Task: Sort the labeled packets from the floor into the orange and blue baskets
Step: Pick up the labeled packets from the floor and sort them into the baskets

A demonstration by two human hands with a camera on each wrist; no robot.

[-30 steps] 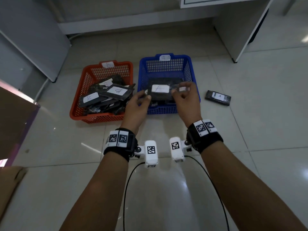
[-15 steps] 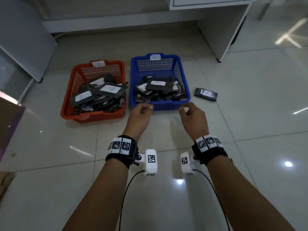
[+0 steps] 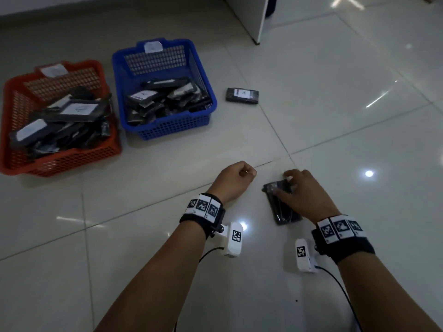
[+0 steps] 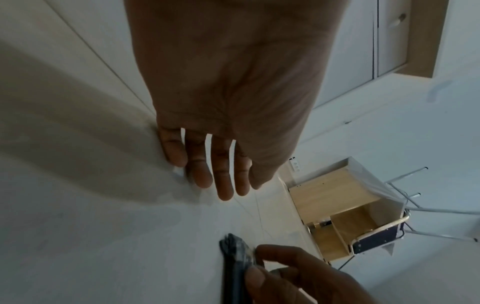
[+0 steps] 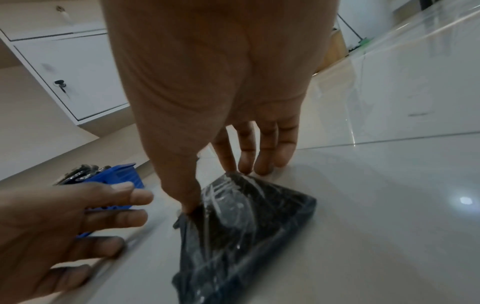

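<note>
A dark plastic-wrapped packet [image 3: 285,212] lies on the floor tiles near me, its label hidden. My right hand [image 3: 284,184] is on its far end, thumb on one corner and fingertips [image 5: 246,168] on the far edge, pinching the packet [image 5: 246,226]. My left hand [image 3: 247,172] hovers just left of it with relaxed fingers [image 4: 221,174] and holds nothing. The orange basket [image 3: 72,161] at the far left and the blue basket [image 3: 172,129] beside it both hold several labeled dark packets. Another packet labeled A [image 3: 242,95] lies on the floor right of the blue basket.
A white cabinet corner [image 3: 254,17] stands at the back, beyond the loose packet. Glossy floor tiles stretch to the right and towards me. A wooden unit with metal legs [image 4: 345,222] shows in the left wrist view.
Both hands held a packet over the blue basket, left it there and drew back towards me. My view swung right, and my right hand now pinches a packet on the floor.
</note>
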